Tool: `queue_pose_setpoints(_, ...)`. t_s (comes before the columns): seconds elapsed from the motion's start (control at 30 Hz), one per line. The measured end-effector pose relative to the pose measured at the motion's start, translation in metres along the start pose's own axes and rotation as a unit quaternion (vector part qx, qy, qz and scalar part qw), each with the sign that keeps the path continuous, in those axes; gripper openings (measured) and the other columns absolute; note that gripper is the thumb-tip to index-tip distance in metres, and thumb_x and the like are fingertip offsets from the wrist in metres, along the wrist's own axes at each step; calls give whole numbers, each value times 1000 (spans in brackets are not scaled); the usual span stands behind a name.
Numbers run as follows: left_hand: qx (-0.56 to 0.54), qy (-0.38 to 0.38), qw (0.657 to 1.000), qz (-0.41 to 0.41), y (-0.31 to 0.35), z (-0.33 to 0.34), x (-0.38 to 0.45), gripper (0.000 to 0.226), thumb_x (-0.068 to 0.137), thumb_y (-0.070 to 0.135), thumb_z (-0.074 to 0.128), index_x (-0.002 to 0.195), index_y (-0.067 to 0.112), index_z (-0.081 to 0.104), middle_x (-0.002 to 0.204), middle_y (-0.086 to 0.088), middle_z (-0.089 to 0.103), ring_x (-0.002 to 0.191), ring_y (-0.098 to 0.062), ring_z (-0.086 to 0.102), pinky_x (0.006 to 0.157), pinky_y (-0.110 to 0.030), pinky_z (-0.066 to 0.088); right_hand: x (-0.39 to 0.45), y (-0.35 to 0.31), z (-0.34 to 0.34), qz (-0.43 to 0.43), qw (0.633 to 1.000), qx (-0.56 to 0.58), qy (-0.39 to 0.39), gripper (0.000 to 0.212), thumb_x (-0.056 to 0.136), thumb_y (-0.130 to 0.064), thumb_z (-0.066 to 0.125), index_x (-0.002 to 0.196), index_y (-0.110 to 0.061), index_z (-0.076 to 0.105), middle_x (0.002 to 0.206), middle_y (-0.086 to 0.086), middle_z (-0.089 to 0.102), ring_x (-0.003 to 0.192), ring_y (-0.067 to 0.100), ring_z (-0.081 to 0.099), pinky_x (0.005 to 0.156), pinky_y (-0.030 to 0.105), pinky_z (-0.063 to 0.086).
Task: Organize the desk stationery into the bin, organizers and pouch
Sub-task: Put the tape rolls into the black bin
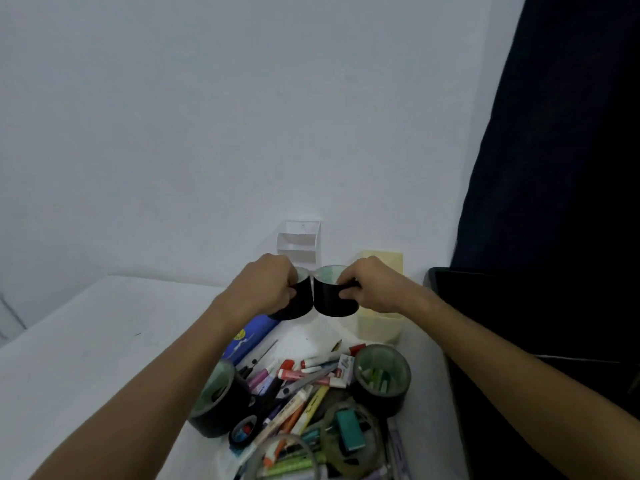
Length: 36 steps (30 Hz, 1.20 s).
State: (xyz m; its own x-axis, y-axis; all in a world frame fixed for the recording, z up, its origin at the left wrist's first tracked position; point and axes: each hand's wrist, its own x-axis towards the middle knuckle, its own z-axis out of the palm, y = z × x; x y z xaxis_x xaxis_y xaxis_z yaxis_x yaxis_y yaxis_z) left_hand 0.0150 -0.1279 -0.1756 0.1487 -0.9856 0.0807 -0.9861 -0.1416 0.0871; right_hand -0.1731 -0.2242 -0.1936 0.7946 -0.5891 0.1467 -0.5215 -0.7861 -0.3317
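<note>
While both arms reach out over the white desk (86,323), your left hand (265,287) has its fingers curled round one black tape roll (299,299) and your right hand (367,284) pinches a second black tape roll (334,299), thumb on its side, fingers over its rim; the two rolls touch side to side, held up above the desk toward its far edge; behind them a white organizer (299,239) stands against the wall, and a pale yellow organizer (381,320) sits just beside your right hand, near the desk's right edge; a blue pouch (247,336) lies under your left wrist; nearer you, at the front edge, the heap of pens and markers (304,403) crowds the desk, with another black roll (216,400) tilted at its left, one (381,379) upright at its right and clear tape rolls (346,434) in front; the desk's left half lies bare and open right out to its left edge; a dark curtain (554,168) hangs at the right, with a black screen (485,306) standing close by the desk's right edge.
</note>
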Motion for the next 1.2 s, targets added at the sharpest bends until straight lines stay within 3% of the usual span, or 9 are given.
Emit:
queue_pose_setpoints(0.13, -4, 30, 998, 51, 64, -26, 22, 29, 85, 15, 60, 59, 17, 48, 59, 1, 44, 67, -26, 56, 58, -29, 38, -36, 32, -43, 61, 997, -12, 48, 13, 85, -17, 67, 96, -13, 73, 91, 3, 71, 83, 18, 64, 77, 33, 54)
queue_pose_setpoints(0.37, -81, 72, 977, 185, 185, -19, 76, 12, 84, 15, 60, 77, 6, 64, 74, -10, 61, 71, -30, 62, 60, -35, 50, -124, 110, -96, 222, 966, -43, 127, 22, 85, -19, 68, 107, -14, 72, 103, 0, 70, 94, 16, 65, 87, 27, 52)
queue_pose_setpoints(0.43, -90, 72, 969, 218, 219, -3, 90, 11, 85, 16, 60, 81, 8, 66, 78, -10, 60, 73, -29, 61, 58, -32, 45, -147, 136, -101, 271, 953, -54, 122, 23, 85, -19, 69, 107, -14, 72, 105, 1, 70, 97, 16, 65, 89, 27, 52)
queue_pose_setpoints(0.57, -85, 51, 962, 255, 270, 36, 107, 17, 87, 18, 60, 98, 8, 69, 91, -13, 64, 80, -28, 61, 65, -34, 48, -179, 177, -95, 356, 929, -43, 96, 25, 83, -17, 69, 108, -14, 72, 109, 4, 68, 97, 17, 65, 85, 25, 52)
queue_pose_setpoints(0.73, -85, 3, 962, 261, 297, 84, 121, 9, 86, 13, 61, 82, 5, 64, 82, -10, 61, 79, -29, 63, 61, -34, 44, -189, 215, -70, 421, 906, -25, 50, 22, 79, -12, 67, 100, -10, 73, 100, 9, 69, 90, 21, 66, 74, 25, 51)
queue_pose_setpoints(1.03, -85, -47, 959, 266, 310, 139, 133, 18, 85, 3, 52, 98, 4, 64, 97, -14, 65, 86, -28, 63, 74, -36, 52, -185, 249, -41, 509, 860, -9, 44, 37, 83, -7, 64, 119, 0, 56, 115, 15, 60, 94, 27, 65, 69, 25, 50)
queue_pose_setpoints(1.2, -92, -40, 958, 267, 312, 147, 135, 18, 85, -2, 47, 89, 2, 63, 92, -15, 65, 83, -30, 63, 69, -37, 50, -183, 257, -37, 524, 851, 10, 43, 38, 82, -3, 64, 119, 0, 56, 115, 15, 61, 95, 26, 65, 67, 22, 46)
